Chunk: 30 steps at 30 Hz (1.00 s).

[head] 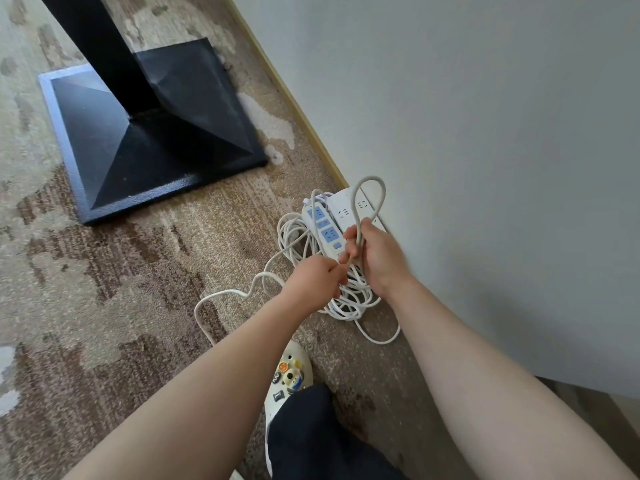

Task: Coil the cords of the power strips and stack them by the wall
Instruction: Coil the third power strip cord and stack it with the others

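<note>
Two white power strips lie side by side on the carpet against the wall: one with blue sockets (pixel 322 228) and an all-white one (pixel 349 206) nearer the wall. Tangled white cords (pixel 349 296) are heaped around them. My right hand (pixel 377 254) grips a grey-white cord whose loop (pixel 372 199) stands up above the strips. My left hand (pixel 317 284) pinches the same cord just left of the right hand. A loose stretch of the cord (pixel 221 296) trails left across the carpet.
A black square table base (pixel 145 133) with its post stands on the patterned carpet to the upper left. The grey wall (pixel 485 168) with a thin skirting edge runs along the right. My shoe (pixel 289 375) and dark trouser leg are below the hands.
</note>
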Available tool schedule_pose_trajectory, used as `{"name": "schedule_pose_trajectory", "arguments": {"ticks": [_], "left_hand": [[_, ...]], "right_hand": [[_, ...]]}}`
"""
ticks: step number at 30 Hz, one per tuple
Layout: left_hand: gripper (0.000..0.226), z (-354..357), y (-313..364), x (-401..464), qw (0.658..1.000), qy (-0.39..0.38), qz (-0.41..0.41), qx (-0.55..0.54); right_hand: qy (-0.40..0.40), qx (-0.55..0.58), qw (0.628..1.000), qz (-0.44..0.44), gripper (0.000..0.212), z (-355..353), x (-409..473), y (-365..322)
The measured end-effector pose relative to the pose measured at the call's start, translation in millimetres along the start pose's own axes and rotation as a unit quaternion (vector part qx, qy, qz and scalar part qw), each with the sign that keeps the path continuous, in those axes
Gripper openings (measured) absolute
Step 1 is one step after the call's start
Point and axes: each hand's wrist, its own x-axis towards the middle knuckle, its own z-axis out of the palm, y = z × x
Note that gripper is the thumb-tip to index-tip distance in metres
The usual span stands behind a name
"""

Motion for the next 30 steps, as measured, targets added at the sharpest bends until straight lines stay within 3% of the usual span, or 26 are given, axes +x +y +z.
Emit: {"name": "schedule_pose_trajectory", "arguments": {"ticks": [8,14,16,20,22,25,30], "left_hand": [[0.025,-30,-42,-10,0.971,-0.069,0.059,0.222],[0.024,-62,-110,-34,0.993,-0.028,-0.044,0.104],[0.026,-57,-108,-34,0.991,-0.035,-0.041,0.121],[0.025,-27,-73,-25,0.970,-0.073,0.044,0.227],[0.027,-16,-60,-23,0.961,-0.081,0.071,0.256],[0.029,-20,-66,-25,0.972,-0.077,0.046,0.217],[0.027,-46,-88,-33,0.982,-0.067,0.037,0.175]], "right_hand": [[0.078,-0.016,0.997,-0.025,0.033,-9,11,-1],[0.154,0.026,0.987,-0.024,0.023,-35,25,-10],[0.140,0.007,0.990,-0.024,0.021,-31,26,-11],[0.047,-0.084,0.995,-0.018,0.019,-14,22,-4],[0.060,-0.174,0.982,-0.048,0.020,-10,23,-2],[0.102,-0.290,0.945,-0.112,0.021,-20,27,0],[0.120,-0.403,0.897,-0.138,0.019,-43,34,-1]]}}
